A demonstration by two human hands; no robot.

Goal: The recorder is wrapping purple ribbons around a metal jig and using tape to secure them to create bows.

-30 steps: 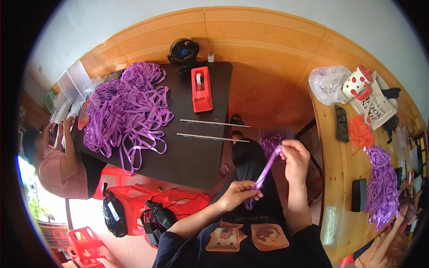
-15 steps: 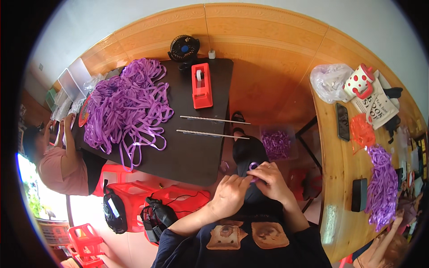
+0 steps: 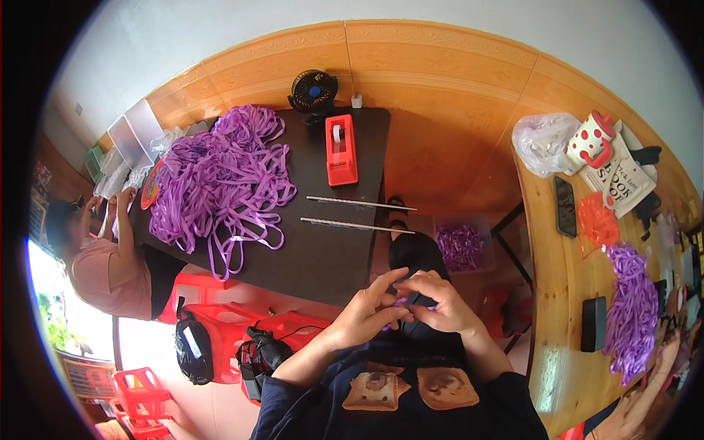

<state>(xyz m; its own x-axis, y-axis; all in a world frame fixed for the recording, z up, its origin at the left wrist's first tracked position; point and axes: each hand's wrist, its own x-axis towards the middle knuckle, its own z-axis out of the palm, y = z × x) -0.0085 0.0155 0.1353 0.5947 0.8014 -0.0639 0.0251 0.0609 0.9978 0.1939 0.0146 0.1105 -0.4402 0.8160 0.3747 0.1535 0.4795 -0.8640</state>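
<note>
A small piece of purple ribbon [image 3: 400, 302] shows between my fingers, above my lap. My left hand [image 3: 367, 314] pinches it from the left, thumb against it and index finger raised. From the other side my right hand [image 3: 444, 304] grips it, fingers curled over; its exact shape is mostly hidden. Ahead on the dark table [image 3: 323, 268] lies a large tangled heap of purple ribbon [image 3: 220, 183]. Two thin rods [image 3: 359, 203] stick out past that table's right edge. Beyond them stands a red tape dispenser [image 3: 342, 158].
Below the rods is a clear bin [image 3: 484, 257] of purple ribbon pieces. The wooden table [image 3: 550, 293] at right bears a purple ribbon bundle [image 3: 631, 308], a phone [image 3: 564, 207] and a dotted mug [image 3: 589, 139]. A person [image 3: 110, 264] sits far left; another's arm shows lower right. Red stools [image 3: 213, 315] stand at left.
My hands have shifted slightly left and down. My left hand has loosened from a closed grip and lifted its index finger; the ribbon loop that stood above my fingers is now mostly covered.
</note>
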